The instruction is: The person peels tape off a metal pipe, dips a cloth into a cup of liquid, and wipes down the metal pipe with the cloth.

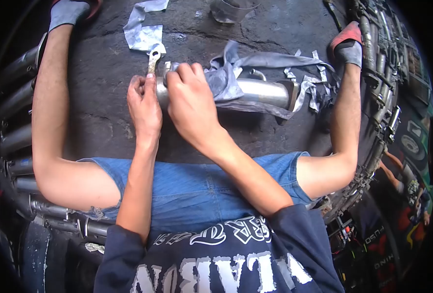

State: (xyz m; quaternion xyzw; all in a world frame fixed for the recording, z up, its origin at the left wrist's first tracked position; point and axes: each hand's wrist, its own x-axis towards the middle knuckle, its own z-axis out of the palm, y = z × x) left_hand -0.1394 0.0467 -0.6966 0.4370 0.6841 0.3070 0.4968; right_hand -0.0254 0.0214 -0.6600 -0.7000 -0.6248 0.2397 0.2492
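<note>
My left hand [145, 107] is closed around the lower part of a spanner [154, 61], whose ring end points away from me. Beside it, my right hand [192, 100] is curled into a fist over the left end of a shiny metal pipe [262, 92]. What its fingers grip, if anything, is hidden. The pipe lies crosswise on the ground, with a flange [293, 95] at its right end and a small bent tube [258, 74] on its far side. A grey, stained cloth strip [223, 80] drapes over the pipe near my right hand and trails right.
Crumpled silver tape or foil [143, 34] lies on the dark ground [104, 97] beyond the spanner. A clear container [233, 10] stands at the far edge. Stacked metal pipes [19, 97] line the left, and more pipe parts [380, 63] the right. Another person's arm [392, 173] shows at right.
</note>
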